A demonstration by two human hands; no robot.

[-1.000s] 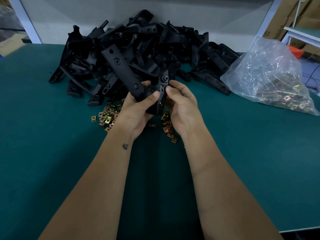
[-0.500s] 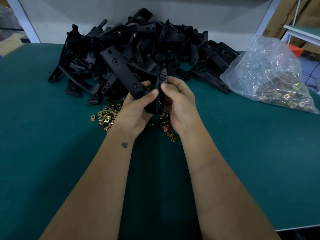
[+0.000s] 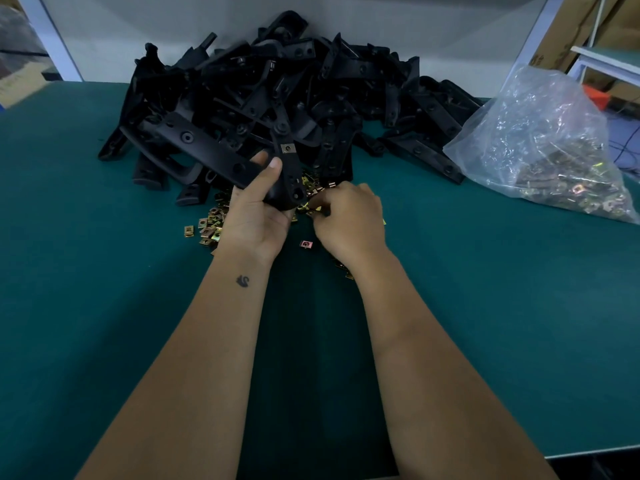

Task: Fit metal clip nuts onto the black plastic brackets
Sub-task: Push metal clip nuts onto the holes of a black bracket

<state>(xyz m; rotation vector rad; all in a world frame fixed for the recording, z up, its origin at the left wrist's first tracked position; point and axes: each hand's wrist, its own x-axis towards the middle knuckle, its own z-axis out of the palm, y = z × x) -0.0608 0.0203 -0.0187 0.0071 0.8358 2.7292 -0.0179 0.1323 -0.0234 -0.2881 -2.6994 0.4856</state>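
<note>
My left hand (image 3: pixel 254 216) grips a black plastic bracket (image 3: pixel 214 154) above the green table, thumb on its upright arm. A metal clip nut (image 3: pixel 287 148) sits fitted on that arm. My right hand (image 3: pixel 349 220) is down at the loose clip nuts (image 3: pixel 211 226) scattered on the table, its curled fingertips pinching one brass nut (image 3: pixel 313 211) just right of the bracket's lower end. A single pinkish nut (image 3: pixel 306 244) lies between my wrists.
A big heap of black brackets (image 3: pixel 311 88) fills the back of the green table (image 3: pixel 104 323). A clear plastic bag of clip nuts (image 3: pixel 547 147) lies at the right. Cardboard boxes and a shelf stand beyond the table at the far right.
My right hand has left the bracket's arm and dropped to the loose nuts on the table. A clip nut now shows on the arm. The left hand tilted the bracket leftward.
</note>
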